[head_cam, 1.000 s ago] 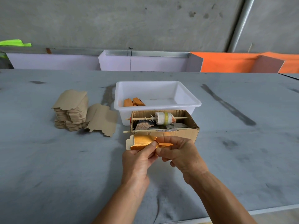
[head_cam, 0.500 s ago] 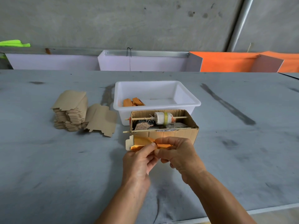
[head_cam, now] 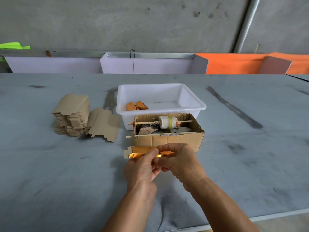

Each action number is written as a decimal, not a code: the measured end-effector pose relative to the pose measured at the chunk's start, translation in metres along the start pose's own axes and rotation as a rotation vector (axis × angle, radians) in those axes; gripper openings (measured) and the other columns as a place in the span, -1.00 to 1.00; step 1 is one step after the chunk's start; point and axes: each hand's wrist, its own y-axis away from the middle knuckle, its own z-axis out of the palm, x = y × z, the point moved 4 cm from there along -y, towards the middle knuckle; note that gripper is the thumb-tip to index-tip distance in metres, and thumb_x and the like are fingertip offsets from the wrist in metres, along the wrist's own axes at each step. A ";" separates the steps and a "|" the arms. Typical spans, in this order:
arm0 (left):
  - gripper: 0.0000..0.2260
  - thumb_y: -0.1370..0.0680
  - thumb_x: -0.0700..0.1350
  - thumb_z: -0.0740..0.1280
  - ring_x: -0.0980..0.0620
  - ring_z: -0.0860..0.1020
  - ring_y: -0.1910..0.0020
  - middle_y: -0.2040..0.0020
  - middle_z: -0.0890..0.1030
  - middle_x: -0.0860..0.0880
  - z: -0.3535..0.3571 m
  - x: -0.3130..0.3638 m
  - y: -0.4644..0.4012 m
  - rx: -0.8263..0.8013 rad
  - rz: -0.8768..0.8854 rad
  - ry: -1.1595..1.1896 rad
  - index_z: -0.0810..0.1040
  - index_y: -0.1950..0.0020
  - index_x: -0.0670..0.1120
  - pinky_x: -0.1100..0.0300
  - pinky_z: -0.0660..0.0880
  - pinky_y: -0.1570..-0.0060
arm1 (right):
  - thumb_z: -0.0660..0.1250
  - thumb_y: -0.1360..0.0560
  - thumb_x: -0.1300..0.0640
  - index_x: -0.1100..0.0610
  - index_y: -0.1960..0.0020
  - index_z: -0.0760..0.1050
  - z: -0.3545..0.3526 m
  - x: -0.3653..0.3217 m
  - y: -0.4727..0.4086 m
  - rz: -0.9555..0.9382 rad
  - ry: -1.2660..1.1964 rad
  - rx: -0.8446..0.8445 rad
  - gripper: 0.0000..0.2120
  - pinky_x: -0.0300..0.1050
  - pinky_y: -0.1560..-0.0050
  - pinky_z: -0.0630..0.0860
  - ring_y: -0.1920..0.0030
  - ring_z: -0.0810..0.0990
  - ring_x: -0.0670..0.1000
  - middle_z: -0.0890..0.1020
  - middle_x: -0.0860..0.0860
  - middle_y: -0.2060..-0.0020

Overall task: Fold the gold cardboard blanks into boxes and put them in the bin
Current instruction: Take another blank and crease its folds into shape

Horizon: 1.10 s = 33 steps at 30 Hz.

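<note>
- Holding a partly folded gold cardboard blank above the grey table, both hands meet just in front of the brown corrugated cardboard box.
- The left hand pinches the blank's near edge, its thumb lying along the shiny gold face and its fingers curled beneath.
- The right hand curls its fingers over the blank's right part, covering that end; how far that end is folded cannot be told.
- The blank lies lengthwise from left to right, its pale tabbed end sticking out past the left hand and catching a bright glint.
- The white rectangular plastic bin stands on the table directly behind the corrugated box, touching or nearly touching it.
- Two finished orange-gold folded boxes lie side by side in the bin's left part.
- A tall stack of flat brown-backed cardboard blanks sits on the table to the left of the bin, with a loose flat blank leaning against its right side.
- The open corrugated box holds a white spool with a yellow band threaded on a thin wooden stick, with some dark lumps beneath it.
</note>
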 end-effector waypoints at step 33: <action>-0.90 -0.42 -0.25 0.43 0.05 0.56 0.41 0.38 0.60 -0.08 0.010 0.006 -0.001 0.025 -0.109 0.139 0.52 0.21 -0.18 0.06 0.49 0.13 | 0.49 -0.37 0.26 -0.06 0.03 0.35 0.020 0.023 0.025 -0.281 -0.262 0.556 -0.60 -0.46 0.28 0.45 0.31 0.62 -0.19 0.67 -0.14 0.36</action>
